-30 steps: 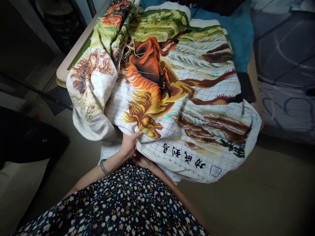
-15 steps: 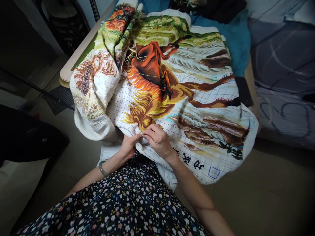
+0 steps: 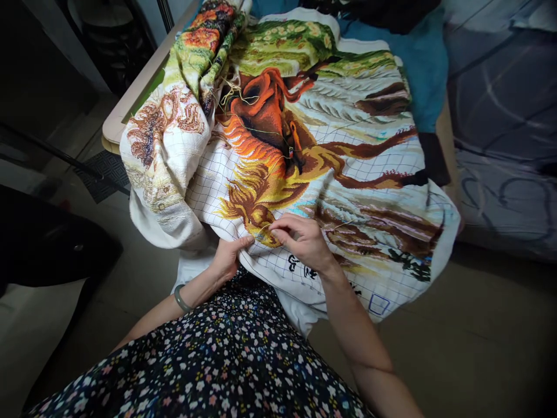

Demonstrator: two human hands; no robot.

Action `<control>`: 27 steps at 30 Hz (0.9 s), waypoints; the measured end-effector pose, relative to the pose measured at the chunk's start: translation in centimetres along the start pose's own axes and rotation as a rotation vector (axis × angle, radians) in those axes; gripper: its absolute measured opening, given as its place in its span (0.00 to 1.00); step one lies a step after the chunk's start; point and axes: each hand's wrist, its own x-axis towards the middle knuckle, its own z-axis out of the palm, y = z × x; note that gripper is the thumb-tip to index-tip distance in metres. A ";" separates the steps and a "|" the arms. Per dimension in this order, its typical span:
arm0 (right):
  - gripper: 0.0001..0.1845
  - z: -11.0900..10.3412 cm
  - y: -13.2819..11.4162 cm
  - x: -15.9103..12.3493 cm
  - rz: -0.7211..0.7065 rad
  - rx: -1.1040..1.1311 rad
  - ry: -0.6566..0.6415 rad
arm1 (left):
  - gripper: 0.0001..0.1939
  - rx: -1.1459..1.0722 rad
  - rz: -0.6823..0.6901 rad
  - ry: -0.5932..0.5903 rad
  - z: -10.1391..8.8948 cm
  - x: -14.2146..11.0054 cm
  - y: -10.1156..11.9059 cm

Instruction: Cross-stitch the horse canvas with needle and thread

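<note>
A large cross-stitch cloth (image 3: 383, 162) with a printed grid and a brown and orange horse spreads over a table and hangs at its near edge. My left hand (image 3: 230, 255) grips the near edge, thumb on top and fingers hidden underneath. Just right of it, above the yellow horse head (image 3: 256, 216), my right hand (image 3: 304, 238) is closed in a pinch. Between its fingertips is what looks like a fine needle, barely visible. Loose pale threads (image 3: 232, 96) lie on the upper left of the stitching.
A folded part of the cloth (image 3: 167, 139) is bunched at the left, its back side showing. Beneath lies the wooden table edge (image 3: 114, 125) with a blue-green cover (image 3: 429, 75). Dark cloth (image 3: 391, 14) lies at the back; a grey patterned surface (image 3: 505, 116) stands right.
My right hand has moved right, away from my left thumb, with its fingers still pinched. My left hand keeps its grip, and more black characters on the cloth show now.
</note>
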 end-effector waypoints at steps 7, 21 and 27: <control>0.10 1.4 0.8 -0.7 -0.071 -0.272 -0.097 | 0.41 -0.010 -0.032 0.009 0.0 0.0 -0.1; 0.09 1.7 -0.5 -0.6 -0.189 -0.720 -0.191 | 0.43 -0.004 0.007 -0.007 0.0 -0.1 -0.2; 0.12 1.0 -0.9 0.9 -0.309 -0.809 -0.305 | 0.44 -0.016 0.049 -0.035 0.0 0.1 -0.3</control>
